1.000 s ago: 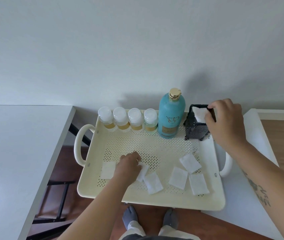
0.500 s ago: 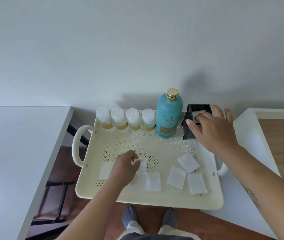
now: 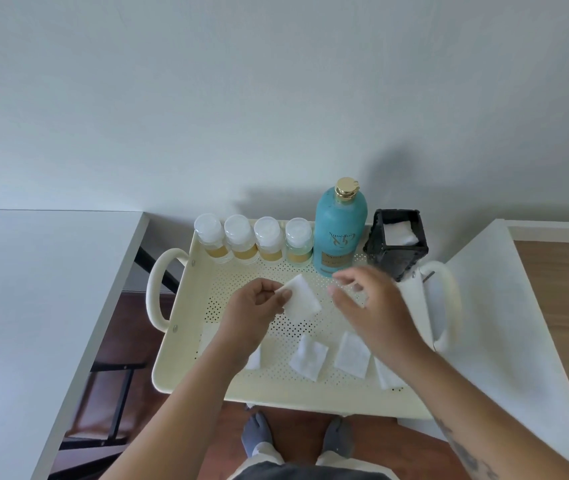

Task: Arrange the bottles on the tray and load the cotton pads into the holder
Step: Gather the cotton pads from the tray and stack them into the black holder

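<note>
A cream perforated tray (image 3: 276, 389) holds several small clear bottles (image 3: 253, 240) with white caps in a row along its back edge. A tall teal bottle (image 3: 340, 230) with a gold cap stands to their right. A black holder (image 3: 397, 247) at the back right corner has a white cotton pad inside. My left hand (image 3: 252, 311) pinches one cotton pad (image 3: 302, 299) above the tray's middle. My right hand (image 3: 369, 303) hovers just right of that pad, fingers apart and empty. Several loose cotton pads (image 3: 311, 356) lie on the tray's front half, some partly under my arms.
A white table (image 3: 33, 289) sits to the left and a white surface (image 3: 505, 323) to the right, with wood floor beyond. The tray has a looped handle (image 3: 158, 289) on each side. A pale wall rises right behind it. My feet show below the front edge.
My left hand lifted a pad off the tray and raised it toward the middle. My right hand left the holder, with a pad now inside, and moved down-left toward the held pad.
</note>
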`<state>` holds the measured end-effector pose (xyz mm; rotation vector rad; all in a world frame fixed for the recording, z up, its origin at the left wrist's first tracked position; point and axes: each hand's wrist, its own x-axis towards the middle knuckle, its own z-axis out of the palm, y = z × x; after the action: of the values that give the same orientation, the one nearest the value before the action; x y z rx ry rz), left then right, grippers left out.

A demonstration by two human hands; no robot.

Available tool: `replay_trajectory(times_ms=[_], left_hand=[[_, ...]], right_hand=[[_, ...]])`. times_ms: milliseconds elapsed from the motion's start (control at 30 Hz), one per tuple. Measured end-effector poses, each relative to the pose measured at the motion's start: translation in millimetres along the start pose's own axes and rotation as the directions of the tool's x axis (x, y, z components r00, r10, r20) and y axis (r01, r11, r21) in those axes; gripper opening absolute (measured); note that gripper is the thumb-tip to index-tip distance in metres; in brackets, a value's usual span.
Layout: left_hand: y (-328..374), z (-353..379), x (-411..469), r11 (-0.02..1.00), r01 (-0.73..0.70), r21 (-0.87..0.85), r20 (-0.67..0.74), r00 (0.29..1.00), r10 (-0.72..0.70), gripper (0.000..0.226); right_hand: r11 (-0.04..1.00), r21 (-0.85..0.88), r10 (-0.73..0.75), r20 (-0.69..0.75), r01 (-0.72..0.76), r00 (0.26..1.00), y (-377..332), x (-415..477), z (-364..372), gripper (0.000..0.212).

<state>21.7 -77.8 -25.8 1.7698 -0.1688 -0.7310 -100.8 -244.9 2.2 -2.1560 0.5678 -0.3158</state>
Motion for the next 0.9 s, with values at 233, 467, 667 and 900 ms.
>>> replay_trajectory(times_ms=[233, 467, 667, 900], left_hand=[[11.5, 2.2, -8.4, 0.993, -0.051, -0.106, 0.099, 0.993, 0.061, 0.011], [10.7, -4.4, -11.9, 0.982, -0.07, -0.175, 0.225, 0.968, 0.109, 0.016], [3.9, -13.7, -7.8, 0.98, -0.068, -0.189, 0.163, 0.982, 0.1, 0.019], [-44.3, -50.7, -0.2, 0.856, -0.018, 0.517, -0.161, 0.98, 0.118, 0.006]], right_hand=[[0.863, 0.378, 0.276, 0.201, -0.334, 0.94, -5.4, -11.0, 20.9, 0.008], [0.898, 0.333, 0.272, 0.094, -0.288, 0.958, 0.6, -7.5, 13.5, 0.002], [0.936, 0.303, 0.192, -0.014, -0.179, 0.981, 1.9, -2.1, 5.1, 0.007], [0.986, 0.161, 0.107, -0.403, -0.045, 0.909, 8.1, 27.5, -39.9, 0.005]])
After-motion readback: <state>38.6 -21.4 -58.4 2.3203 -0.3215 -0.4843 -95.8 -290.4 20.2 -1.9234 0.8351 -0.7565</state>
